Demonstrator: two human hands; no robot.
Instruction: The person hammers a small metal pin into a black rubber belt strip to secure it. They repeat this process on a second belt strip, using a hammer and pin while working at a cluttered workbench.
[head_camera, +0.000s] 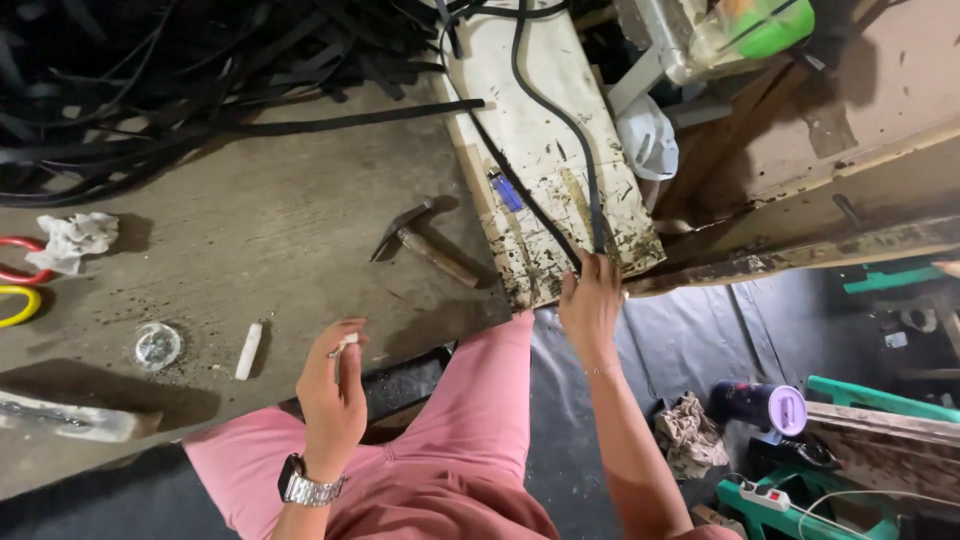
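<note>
Across the grey workbench (250, 230), the largest thing was a stained white board (545, 140) that lay slanting toward the person's lap. Relative to that board, a tangle of black straps (150, 80) was heaped at its far left, and one black strap (570, 130) ran down its length to its near end. The right hand (590, 300) reached forward with the arm extended, its fingertips pressed on the board's near edge, pinching the end of that strap. The left hand (332, 385), wearing a metal wristwatch (305, 485), was raised left of the board, wrist bent, fingers closed around a small white stick (345, 343). A hammer (425, 240) lay just left of the board, a white chalk piece (249, 350) farther left still.
</note>
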